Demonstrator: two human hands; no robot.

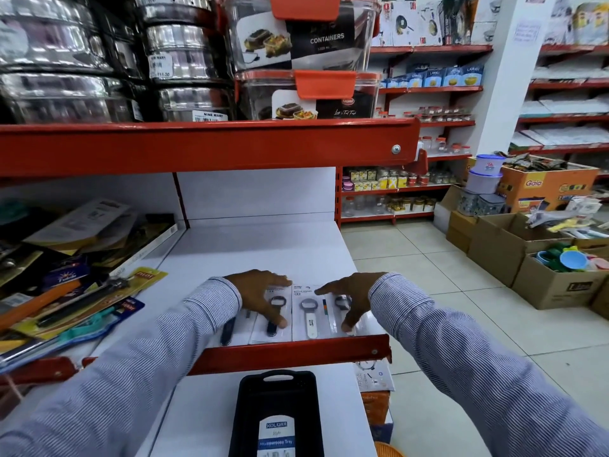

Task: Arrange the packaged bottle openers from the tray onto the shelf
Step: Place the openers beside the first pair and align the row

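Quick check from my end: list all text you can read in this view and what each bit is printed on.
"CONTAINERS": upper clear container
"NINE MART": shelf tag
"Gala": orange carton
"KOLORR", "Multipurpose Tray": black tray
"BOTTLE OPENER": white opener pack
Price sticker on steel tins: partly blurred.
Left shelf packets: unreadable.

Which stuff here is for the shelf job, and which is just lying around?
For the job:
packaged bottle openers
white shelf
black tray
left hand
right hand

Just lying about:
kitchen tool packets
food containers
cardboard boxes
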